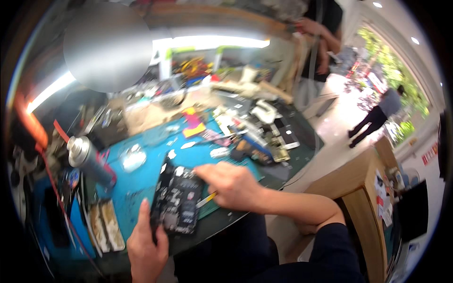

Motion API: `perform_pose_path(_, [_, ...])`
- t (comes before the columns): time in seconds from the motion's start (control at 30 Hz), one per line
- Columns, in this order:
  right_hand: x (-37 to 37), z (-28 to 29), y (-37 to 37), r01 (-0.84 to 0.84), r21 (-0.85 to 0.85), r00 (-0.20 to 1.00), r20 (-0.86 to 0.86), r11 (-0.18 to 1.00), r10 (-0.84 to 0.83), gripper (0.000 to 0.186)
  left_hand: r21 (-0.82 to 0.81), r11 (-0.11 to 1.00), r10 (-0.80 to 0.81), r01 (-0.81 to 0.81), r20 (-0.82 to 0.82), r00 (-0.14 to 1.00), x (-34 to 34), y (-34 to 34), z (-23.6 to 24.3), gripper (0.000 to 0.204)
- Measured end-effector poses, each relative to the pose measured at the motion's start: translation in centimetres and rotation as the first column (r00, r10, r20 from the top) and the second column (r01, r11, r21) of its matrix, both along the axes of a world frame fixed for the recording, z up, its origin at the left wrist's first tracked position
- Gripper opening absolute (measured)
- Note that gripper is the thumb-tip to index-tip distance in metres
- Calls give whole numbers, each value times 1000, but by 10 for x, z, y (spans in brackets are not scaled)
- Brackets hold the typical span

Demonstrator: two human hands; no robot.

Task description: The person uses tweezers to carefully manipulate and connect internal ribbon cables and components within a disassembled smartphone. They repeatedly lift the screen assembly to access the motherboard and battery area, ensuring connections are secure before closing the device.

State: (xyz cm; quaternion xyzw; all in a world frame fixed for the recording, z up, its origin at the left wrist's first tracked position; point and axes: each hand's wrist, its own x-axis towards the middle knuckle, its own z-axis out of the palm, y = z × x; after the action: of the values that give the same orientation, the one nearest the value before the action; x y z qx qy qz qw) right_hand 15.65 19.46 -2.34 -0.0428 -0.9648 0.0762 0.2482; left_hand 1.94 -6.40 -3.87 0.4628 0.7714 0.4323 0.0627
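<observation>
Opened smartphone (178, 203), at the near edge of the blue mat (134, 185): presumably light, stiff, fragile inside; best gripped by its rim. It is pinched by the left hand (148, 247); the right hand (236, 187) is curled, its hold indiscernible.

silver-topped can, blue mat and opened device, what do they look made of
Silver-topped can: probably metal, glossy; its top shows bright highlights.
Blue mat: perhaps rubber or silicone, matte, with smudged patches.
Opened device: likely plastic and metal, dull black; dark blocks and pale bits show, but blur leaves it open.
</observation>
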Motion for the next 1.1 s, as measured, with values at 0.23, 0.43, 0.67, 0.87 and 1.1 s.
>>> perform_pose_path(0.23, [5, 3, 4, -275, 175, 961, 43, 945, 272, 52, 160, 979, -97, 125, -169, 981, -5, 13, 2, 73])
perform_pose_path(0.43, [-15, 3, 2, -377, 173, 925, 13, 910, 380, 46, 160, 983, -58, 92, -201, 978, -5, 11, 2, 74])
perform_pose_path(0.67, [-22, 2, 10, -347, 110, 938, 38, 931, 345, 49, 54, 987, -135, 150, -223, 965, -8, 11, 6, 68])
perform_pose_path(0.87, [-26, -1, 13, -371, 72, 929, 35, 926, 370, 50, 60, 986, -142, 159, -218, 965, -10, 9, 5, 69])
perform_pose_path(1.1, [-33, 3, 17, -413, 16, 909, 79, 911, 410, 50, 122, 976, -147, 181, -244, 959, -13, 9, 1, 68])
